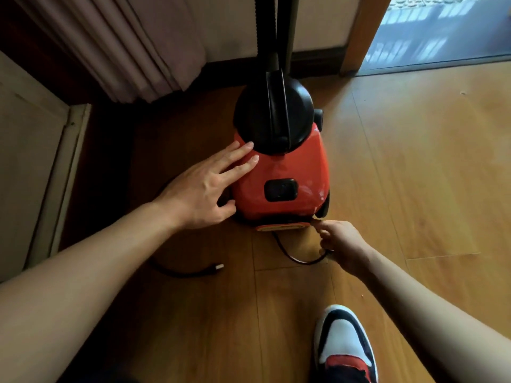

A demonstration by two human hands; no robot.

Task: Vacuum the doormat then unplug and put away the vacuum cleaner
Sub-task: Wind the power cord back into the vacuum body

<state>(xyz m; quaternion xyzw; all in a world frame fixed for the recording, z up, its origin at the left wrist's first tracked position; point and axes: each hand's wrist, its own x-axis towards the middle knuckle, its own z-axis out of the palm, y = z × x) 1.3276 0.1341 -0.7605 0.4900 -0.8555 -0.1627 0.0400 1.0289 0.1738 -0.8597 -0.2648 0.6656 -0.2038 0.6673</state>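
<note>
A red canister vacuum cleaner (pixel 287 172) with a black top and black switch stands on the wooden floor near the wall. Its black hose and tube (pixel 272 31) rise upward at the back. My left hand (pixel 204 189) rests flat on the red body's left side, fingers straight. My right hand (pixel 341 241) pinches the black power cord (pixel 293 257) just behind the vacuum's rear right corner. The cord loops on the floor, and its plug end (pixel 218 267) lies loose on the boards to the left. No doormat is in view.
A pleated curtain (pixel 132 48) hangs at the back left beside a white cabinet panel (pixel 36 161). A doorway with a wooden frame (pixel 362 34) opens at the back right. My shoe (pixel 344 344) stands on the floor (pixel 428 175) near the bottom.
</note>
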